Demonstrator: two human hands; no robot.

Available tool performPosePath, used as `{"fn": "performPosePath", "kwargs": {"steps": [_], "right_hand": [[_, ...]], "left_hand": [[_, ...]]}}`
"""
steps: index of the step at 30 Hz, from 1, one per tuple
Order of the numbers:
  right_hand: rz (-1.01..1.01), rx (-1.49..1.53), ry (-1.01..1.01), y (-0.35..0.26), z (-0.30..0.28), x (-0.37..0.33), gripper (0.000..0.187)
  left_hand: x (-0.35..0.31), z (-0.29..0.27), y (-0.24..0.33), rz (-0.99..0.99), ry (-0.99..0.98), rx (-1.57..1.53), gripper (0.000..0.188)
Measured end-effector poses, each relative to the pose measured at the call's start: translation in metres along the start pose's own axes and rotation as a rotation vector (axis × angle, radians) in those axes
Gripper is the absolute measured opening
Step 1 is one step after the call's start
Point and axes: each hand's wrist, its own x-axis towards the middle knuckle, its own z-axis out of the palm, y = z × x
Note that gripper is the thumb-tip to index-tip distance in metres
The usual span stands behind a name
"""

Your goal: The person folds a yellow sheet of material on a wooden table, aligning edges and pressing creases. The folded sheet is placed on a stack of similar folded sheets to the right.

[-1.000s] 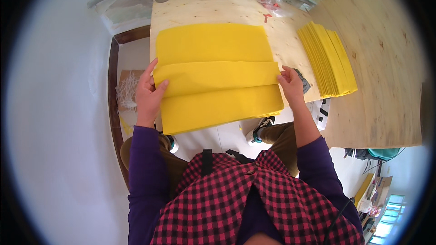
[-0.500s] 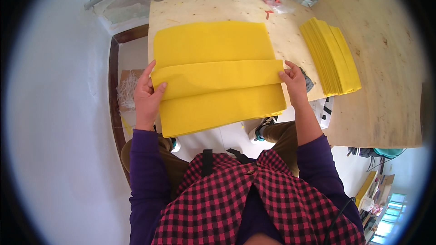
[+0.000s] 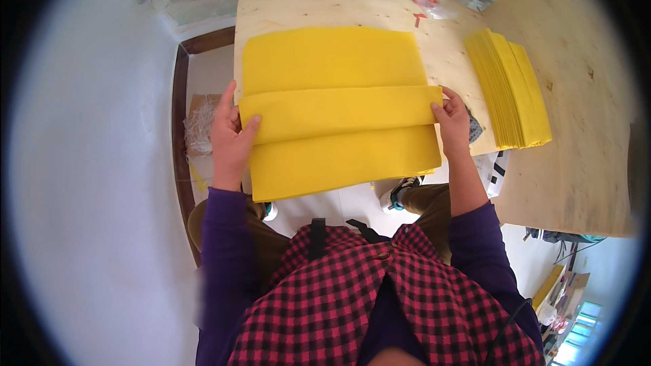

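A folded yellow cloth [image 3: 342, 114] lies as a long strip across a stack of flat yellow cloth sheets [image 3: 332, 57]. My left hand [image 3: 234, 139] pinches the strip's left end, thumb on top and the other fingers at its edge or beneath it. At the right end my right hand [image 3: 453, 122] grips the strip the same way, its thumb over the corner. The stack's near edge [image 3: 346, 163] shows below the strip and overhangs the table toward me. What my fingertips do under the cloth is hidden.
Pale plywood forms the table [image 3: 319, 0]. A pile of folded yellow cloths [image 3: 508, 91] stands to the right, by a plywood panel [image 3: 576, 95]. Clear plastic bags [image 3: 426, 1] lie at the back. A white wall [image 3: 95, 163] rises on the left; white shreds [image 3: 200, 132] lie beside the table.
The whole view has shifted slightly, so the table and cloths appear further right. Both hands keep their hold on the strip's ends, and the strip looks a little straighter.
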Motion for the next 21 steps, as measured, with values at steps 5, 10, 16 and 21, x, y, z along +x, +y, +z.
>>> {"fn": "performPosePath", "kwargs": {"steps": [5, 10, 16, 21], "right_hand": [[-0.004, 0.056, -0.004, 0.005, 0.002, -0.001, 0.04], [-0.016, 0.037, -0.007, 0.01, 0.002, 0.002, 0.04], [-0.046, 0.075, -0.015, 0.014, 0.004, 0.006, 0.038], [-0.05, 0.084, -0.008, 0.012, 0.005, 0.006, 0.04]], "left_hand": [[-0.004, -0.008, 0.0, -0.003, 0.048, 0.158, 0.069], [-0.005, -0.007, 0.001, -0.028, 0.069, 0.178, 0.071], [-0.001, -0.003, 0.001, 0.005, 0.062, 0.15, 0.072], [0.0, 0.0, 0.002, 0.03, 0.093, 0.011, 0.072]]}}
